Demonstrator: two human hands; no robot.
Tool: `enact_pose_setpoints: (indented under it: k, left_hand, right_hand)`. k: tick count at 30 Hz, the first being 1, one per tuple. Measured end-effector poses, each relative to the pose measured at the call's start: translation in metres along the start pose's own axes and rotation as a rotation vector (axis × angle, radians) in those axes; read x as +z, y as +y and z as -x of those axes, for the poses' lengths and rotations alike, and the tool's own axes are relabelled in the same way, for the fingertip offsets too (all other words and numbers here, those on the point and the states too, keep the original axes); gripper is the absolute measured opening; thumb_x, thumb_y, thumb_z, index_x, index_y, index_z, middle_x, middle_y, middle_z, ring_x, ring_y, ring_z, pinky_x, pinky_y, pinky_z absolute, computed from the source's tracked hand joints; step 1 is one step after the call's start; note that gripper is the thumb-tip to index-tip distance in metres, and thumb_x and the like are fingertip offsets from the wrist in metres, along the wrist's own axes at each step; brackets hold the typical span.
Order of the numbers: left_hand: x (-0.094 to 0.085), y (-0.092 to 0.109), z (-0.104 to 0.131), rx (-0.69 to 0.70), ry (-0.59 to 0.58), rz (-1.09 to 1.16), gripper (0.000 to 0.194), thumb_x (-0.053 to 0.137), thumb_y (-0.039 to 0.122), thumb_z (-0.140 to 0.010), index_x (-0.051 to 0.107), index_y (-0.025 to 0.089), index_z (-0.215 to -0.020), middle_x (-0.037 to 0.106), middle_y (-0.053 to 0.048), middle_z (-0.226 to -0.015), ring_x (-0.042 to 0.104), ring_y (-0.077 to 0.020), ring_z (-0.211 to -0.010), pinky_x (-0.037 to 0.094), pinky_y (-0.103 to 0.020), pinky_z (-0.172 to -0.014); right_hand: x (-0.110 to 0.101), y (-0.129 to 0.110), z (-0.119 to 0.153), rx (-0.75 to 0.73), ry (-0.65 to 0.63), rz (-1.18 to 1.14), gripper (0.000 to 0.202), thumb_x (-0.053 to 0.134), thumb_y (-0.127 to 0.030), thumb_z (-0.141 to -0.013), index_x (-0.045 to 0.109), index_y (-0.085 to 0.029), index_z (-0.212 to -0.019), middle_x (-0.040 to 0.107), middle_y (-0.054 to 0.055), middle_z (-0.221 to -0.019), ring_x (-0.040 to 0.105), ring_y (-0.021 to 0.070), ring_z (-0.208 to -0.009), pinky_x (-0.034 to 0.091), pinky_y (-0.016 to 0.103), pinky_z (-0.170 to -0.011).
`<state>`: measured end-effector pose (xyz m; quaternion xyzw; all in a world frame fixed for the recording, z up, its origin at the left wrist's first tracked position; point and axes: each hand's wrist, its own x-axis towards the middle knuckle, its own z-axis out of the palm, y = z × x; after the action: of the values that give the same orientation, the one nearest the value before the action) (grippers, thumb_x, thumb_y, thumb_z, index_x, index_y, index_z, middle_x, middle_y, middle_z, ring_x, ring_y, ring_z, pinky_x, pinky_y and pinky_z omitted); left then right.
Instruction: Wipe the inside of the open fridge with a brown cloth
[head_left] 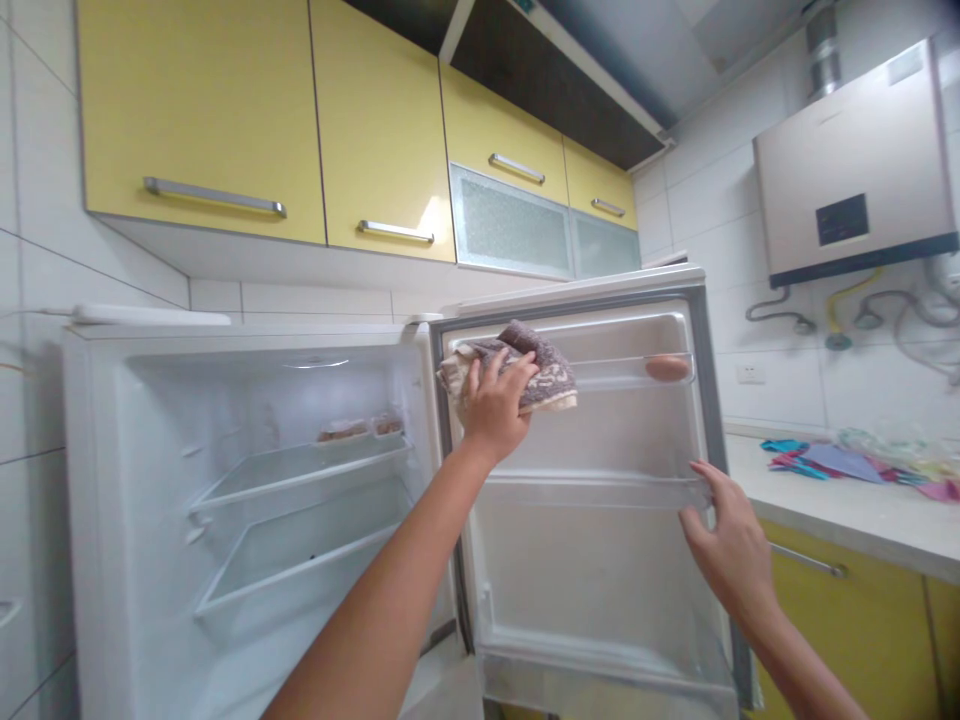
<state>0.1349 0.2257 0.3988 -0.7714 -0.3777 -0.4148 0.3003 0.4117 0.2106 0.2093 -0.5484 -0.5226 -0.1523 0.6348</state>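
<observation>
While cloth (553,375) partly hides rack (611,376), egg (667,368) shows.

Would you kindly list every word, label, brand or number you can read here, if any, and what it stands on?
No text can be read in this picture.
Water heater: a faint mark on its front, too small and blurred to read.
Dark panel on the heater: no figures can be made out.
Towel under the left hand: a pale pattern; I cannot tell whether it includes lettering.
</observation>
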Motion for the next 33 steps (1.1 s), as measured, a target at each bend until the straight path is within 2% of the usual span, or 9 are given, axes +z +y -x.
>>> enact_pose_setpoints:
  k: [5, 8, 12, 16, 19, 23, 28, 30, 33]
  left_hand:
    - [0.013, 0.041, -0.021, 0.121, -0.091, 0.012, 0.066, 0.060, 0.041, -0.085, 0.039, 0.028, -0.147, 0.041, -0.005, -0.164, 0.026, -0.0330, -0.154, 0.012, -0.068, -0.126]
    - [0.016, 0.056, -0.029, 0.129, -0.147, 0.024, 0.074, 0.057, 0.060, -0.086, 0.036, 0.026, -0.149, 0.039, -0.008, -0.164, 0.026, -0.0366, -0.153, 0.013, -0.072, -0.124]
    - [0.016, 0.058, -0.030, 0.144, -0.167, -0.018, 0.076, 0.061, 0.058, -0.085, 0.036, 0.026, -0.150, 0.037, -0.010, -0.165, 0.027, -0.0374, -0.152, 0.015, -0.072, -0.124]
    - [0.014, 0.048, -0.031, 0.178, -0.144, -0.040, 0.066, 0.058, 0.051, -0.089, 0.040, 0.026, -0.148, 0.044, -0.013, -0.160, 0.035, -0.0338, -0.148, 0.023, -0.066, -0.123]
    - [0.008, 0.038, -0.035, 0.191, -0.167, -0.052, 0.063, 0.059, 0.051, -0.087, 0.047, 0.022, -0.142, 0.052, -0.017, -0.151, 0.043, -0.0332, -0.142, 0.027, -0.060, -0.121]
    - [-0.008, 0.016, -0.037, 0.178, -0.237, -0.027, 0.064, 0.055, 0.057, -0.089, 0.048, 0.019, -0.141, 0.054, -0.017, -0.149, 0.045, -0.0315, -0.141, 0.027, -0.055, -0.122]
    - [-0.029, -0.045, -0.022, -0.047, -0.129, 0.134, 0.054, 0.047, 0.047, -0.094, 0.055, 0.014, -0.137, 0.057, -0.017, -0.147, 0.046, -0.0284, -0.141, 0.029, -0.046, -0.123]
    - [-0.031, -0.072, -0.014, -0.215, -0.091, 0.226, 0.047, 0.042, 0.034, -0.094, 0.061, 0.009, -0.130, 0.062, -0.019, -0.141, 0.053, -0.0277, -0.135, 0.036, -0.043, -0.120]
    - [-0.029, -0.100, -0.004, -0.280, -0.100, 0.269, 0.046, 0.043, 0.014, -0.083, 0.067, 0.012, -0.122, 0.069, -0.015, -0.132, 0.062, -0.0250, -0.125, 0.045, -0.040, -0.113]
  right_hand:
    - [-0.004, 0.005, -0.005, -0.035, -0.036, 0.058, 0.049, 0.045, -0.036, -0.088, 0.054, -0.024, -0.134, 0.062, 0.012, -0.136, 0.061, 0.0332, -0.121, 0.052, 0.051, -0.098]
    - [-0.016, -0.012, -0.015, -0.099, 0.000, 0.020, 0.047, 0.044, -0.040, -0.091, 0.056, -0.020, -0.132, 0.066, 0.016, -0.126, 0.061, 0.0355, -0.118, 0.050, 0.057, -0.101]
    - [-0.039, -0.079, -0.044, -0.340, 0.143, -0.210, 0.043, 0.047, -0.033, -0.093, 0.057, -0.023, -0.133, 0.064, 0.013, -0.132, 0.061, 0.0307, -0.123, 0.049, 0.053, -0.106]
    - [-0.032, -0.150, -0.095, -0.626, -0.053, -0.297, 0.048, 0.041, -0.023, -0.095, 0.052, -0.025, -0.141, 0.065, 0.009, -0.136, 0.059, 0.0260, -0.128, 0.048, 0.048, -0.109]
    - [-0.005, -0.175, -0.135, -0.733, -0.227, -0.128, 0.056, 0.040, -0.018, -0.092, 0.047, -0.020, -0.147, 0.062, 0.012, -0.141, 0.055, 0.0278, -0.133, 0.039, 0.053, -0.115]
    - [0.018, -0.179, -0.160, -0.755, -0.458, 0.130, 0.052, 0.041, -0.020, -0.093, 0.049, -0.017, -0.144, 0.064, 0.014, -0.139, 0.059, 0.0269, -0.127, 0.038, 0.048, -0.112]
    - [0.014, -0.184, -0.144, -0.811, -0.405, 0.372, 0.048, 0.042, -0.021, -0.093, 0.050, -0.015, -0.140, 0.064, 0.019, -0.134, 0.059, 0.0334, -0.120, 0.036, 0.050, -0.105]
    - [0.015, -0.192, -0.136, -0.821, -0.382, 0.445, 0.052, 0.048, -0.031, -0.093, 0.048, -0.011, -0.140, 0.063, 0.023, -0.130, 0.058, 0.0379, -0.118, 0.034, 0.054, -0.104]
    - [0.028, -0.211, -0.129, -0.776, -0.395, 0.491, 0.058, 0.056, -0.048, -0.090, 0.054, -0.005, -0.130, 0.065, 0.027, -0.116, 0.059, 0.0401, -0.109, 0.039, 0.055, -0.098]
